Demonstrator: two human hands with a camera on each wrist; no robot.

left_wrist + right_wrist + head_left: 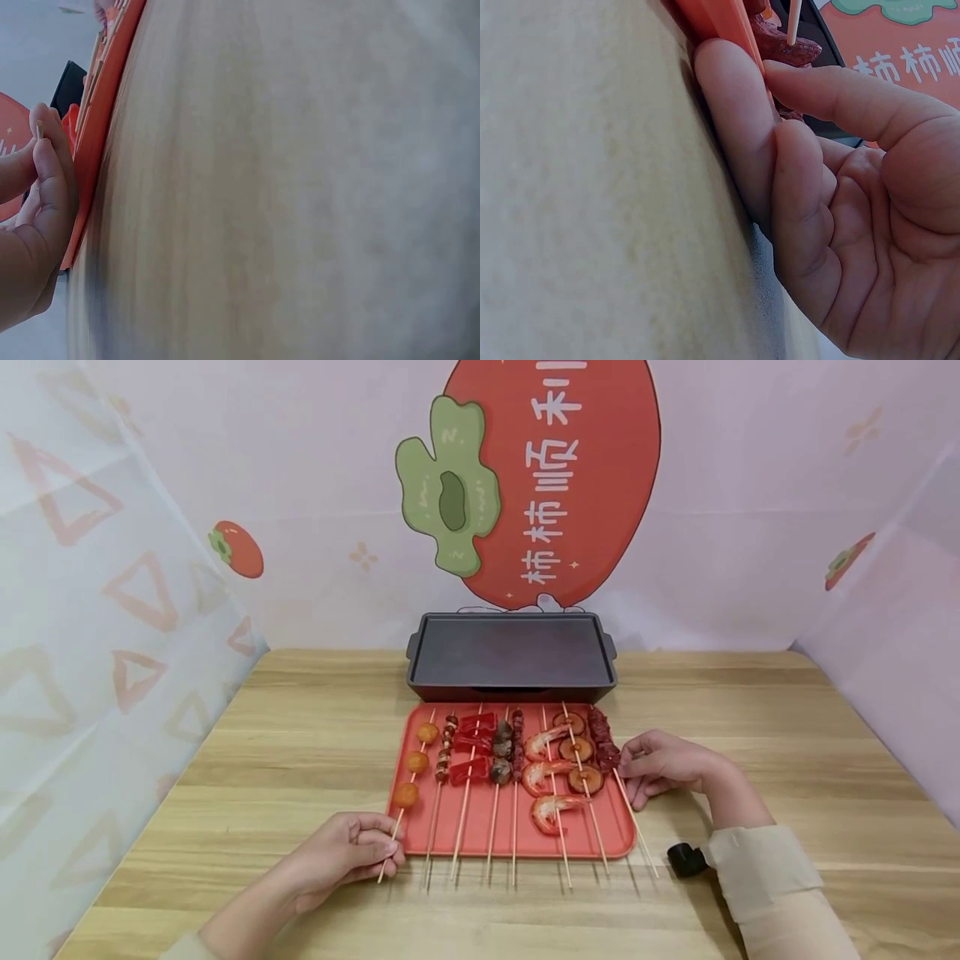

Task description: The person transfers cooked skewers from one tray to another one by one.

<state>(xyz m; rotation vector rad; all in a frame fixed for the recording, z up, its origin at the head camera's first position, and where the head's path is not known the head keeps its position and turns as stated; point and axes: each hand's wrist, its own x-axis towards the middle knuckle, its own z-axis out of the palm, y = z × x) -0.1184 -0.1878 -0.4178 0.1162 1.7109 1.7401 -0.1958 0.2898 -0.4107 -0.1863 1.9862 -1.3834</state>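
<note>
A red tray [450,847] lies on the table, holding a row of food skewers. My left hand [341,858], at its front left corner, pinches the lower stick of a skewer with orange balls [417,762]; the stick's end [40,130] pokes out between thumb and finger in the left wrist view. At the right side, my right hand [667,766] holds the tray's rim, thumb above and a finger below, as the right wrist view shows. Close to that thumb lies a dark red meat skewer [604,739]. Between them are red pieces [470,770], shrimp [553,814] and mushroom slices [576,749].
Behind the tray stands a black grill [513,652] with a flat top and side handles. A small black object [686,860] is at the right wrist. The wooden table [300,727] meets printed cloth walls [322,485] at the back and sides.
</note>
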